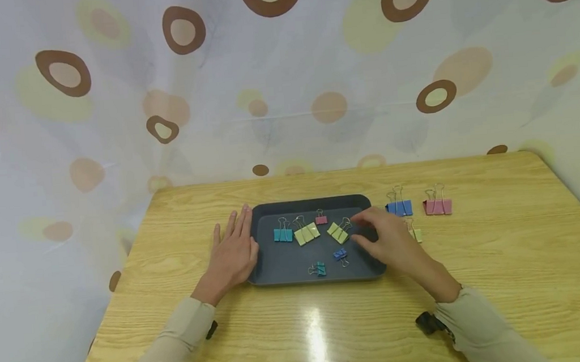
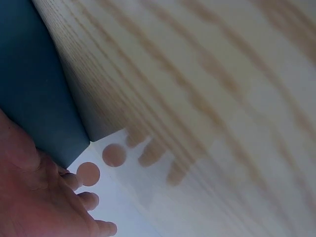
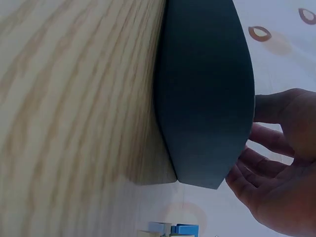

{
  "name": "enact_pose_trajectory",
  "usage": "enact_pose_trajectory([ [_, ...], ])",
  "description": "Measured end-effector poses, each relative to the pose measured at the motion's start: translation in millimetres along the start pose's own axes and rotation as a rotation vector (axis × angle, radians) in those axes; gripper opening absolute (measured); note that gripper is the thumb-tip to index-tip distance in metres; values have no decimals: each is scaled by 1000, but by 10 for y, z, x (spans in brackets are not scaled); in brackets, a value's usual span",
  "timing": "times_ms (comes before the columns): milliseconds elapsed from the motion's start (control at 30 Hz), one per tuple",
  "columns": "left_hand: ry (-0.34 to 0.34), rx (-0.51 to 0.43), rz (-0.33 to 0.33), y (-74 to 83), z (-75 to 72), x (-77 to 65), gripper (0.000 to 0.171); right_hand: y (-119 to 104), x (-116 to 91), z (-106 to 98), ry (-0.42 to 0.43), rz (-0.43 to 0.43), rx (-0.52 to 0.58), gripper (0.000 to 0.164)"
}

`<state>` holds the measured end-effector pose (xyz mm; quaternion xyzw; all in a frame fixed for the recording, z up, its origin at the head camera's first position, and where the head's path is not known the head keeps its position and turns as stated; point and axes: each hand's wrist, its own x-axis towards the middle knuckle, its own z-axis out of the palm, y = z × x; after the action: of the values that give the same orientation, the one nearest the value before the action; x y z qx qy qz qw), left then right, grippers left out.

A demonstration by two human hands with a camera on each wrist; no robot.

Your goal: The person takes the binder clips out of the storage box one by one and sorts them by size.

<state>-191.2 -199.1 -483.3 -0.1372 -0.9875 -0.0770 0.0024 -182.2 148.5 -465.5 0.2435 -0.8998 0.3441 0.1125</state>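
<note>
A dark grey tray (image 1: 281, 267) lies on the wooden table with several binder clips in it. My left hand (image 1: 232, 256) rests along the tray's left edge, fingers straight; the left wrist view shows this hand (image 2: 34, 192) beside the tray wall. Over the tray's right side reaches my right hand (image 1: 389, 238), thumb and fingertips apart, close to a yellow binder clip (image 1: 338, 233). Left of that clip are a small pink clip (image 1: 321, 220), a larger yellow clip (image 1: 306, 233) and a teal clip (image 1: 283, 235). A small blue clip (image 1: 340, 254) and a small teal clip (image 1: 320, 268) lie nearer me.
Right of the tray, on the table (image 1: 507, 277), are a blue binder clip (image 1: 400, 208), a pink one (image 1: 438, 207) and a yellow one (image 1: 416, 235) partly hidden by my right hand. A patterned curtain (image 1: 287, 79) hangs behind the table.
</note>
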Motion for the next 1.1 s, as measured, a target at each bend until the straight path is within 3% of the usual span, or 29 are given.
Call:
enact_pose_trajectory([
  [167, -10, 5, -5, 8, -11, 8, 65, -28, 48, 77, -86, 25, -25, 32],
  [633, -8, -4, -1, 16, -41, 6, 64, -66, 227, 243, -200, 75, -56, 35],
  [833, -5, -4, -2, -1, -39, 12, 65, -43, 318, 309, -216, 55, -66, 30],
  [1100, -30, -4, -12, -17, -4, 9, 65, -4, 332, 403, -173, 51, -65, 23],
])
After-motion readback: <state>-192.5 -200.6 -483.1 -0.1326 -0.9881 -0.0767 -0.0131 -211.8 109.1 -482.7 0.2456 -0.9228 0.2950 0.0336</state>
